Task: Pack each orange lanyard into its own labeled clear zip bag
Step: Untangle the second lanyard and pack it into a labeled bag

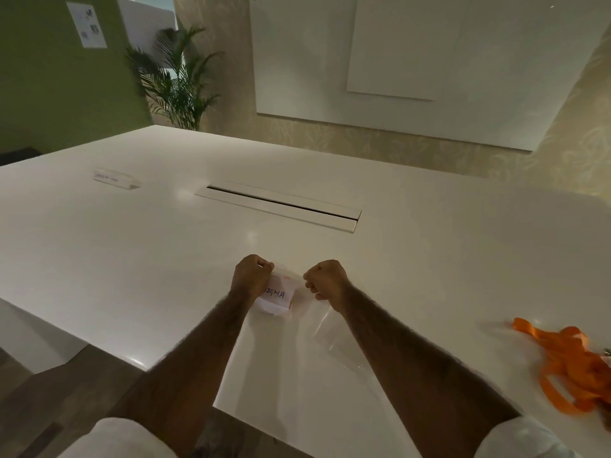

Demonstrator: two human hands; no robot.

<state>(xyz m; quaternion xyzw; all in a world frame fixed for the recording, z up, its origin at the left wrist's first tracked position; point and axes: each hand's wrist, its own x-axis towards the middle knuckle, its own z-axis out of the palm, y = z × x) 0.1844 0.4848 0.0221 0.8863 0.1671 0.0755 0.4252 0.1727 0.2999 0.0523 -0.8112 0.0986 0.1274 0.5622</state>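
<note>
Left hand (253, 279) and right hand (325, 280), fingers curled, pinch opposite ends of the labeled zip bag (277, 296) held between them. The orange lanyards (568, 365) lie well right of the right hand, the nearer one.

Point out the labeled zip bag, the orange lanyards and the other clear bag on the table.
labeled zip bag (277, 295), head view, on its white handwritten label.
orange lanyards (563, 352), head view, middle of the heap.
other clear bag (334, 337), head view, its flat plastic face.
</note>
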